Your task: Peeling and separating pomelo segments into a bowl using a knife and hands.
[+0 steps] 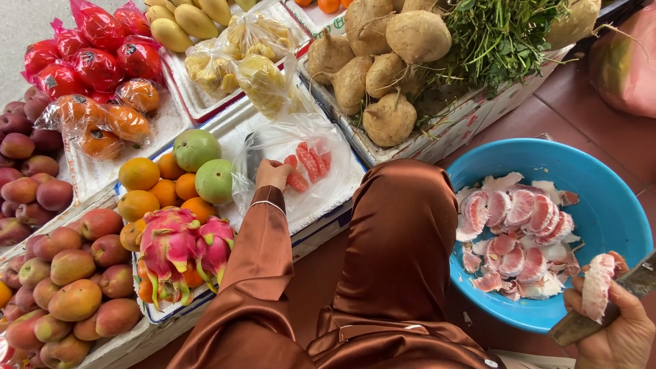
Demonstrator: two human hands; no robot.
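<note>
My left hand (272, 174), in a brown satin sleeve, reaches into the mouth of a clear plastic bag (273, 140) lying on a white foam tray. Its fingers are closed on a pink pomelo piece (296, 180), and a few more pieces (313, 160) lie inside the bag. At the bottom right, my right hand (618, 331) grips a peeled pomelo segment (596, 287) together with a knife (639, 280). Just left of that hand sits a blue basin (611, 205) with several pink pomelo segments and white pith (516, 232).
Fruit trays fill the left side: dragon fruits (179, 246), mangoes (72, 287), oranges (140, 174), two green fruits (197, 149), red net-wrapped fruits (96, 48). Brown tubers (386, 65) and leafy greens (499, 37) lie in a crate behind. The floor is red tile (588, 130).
</note>
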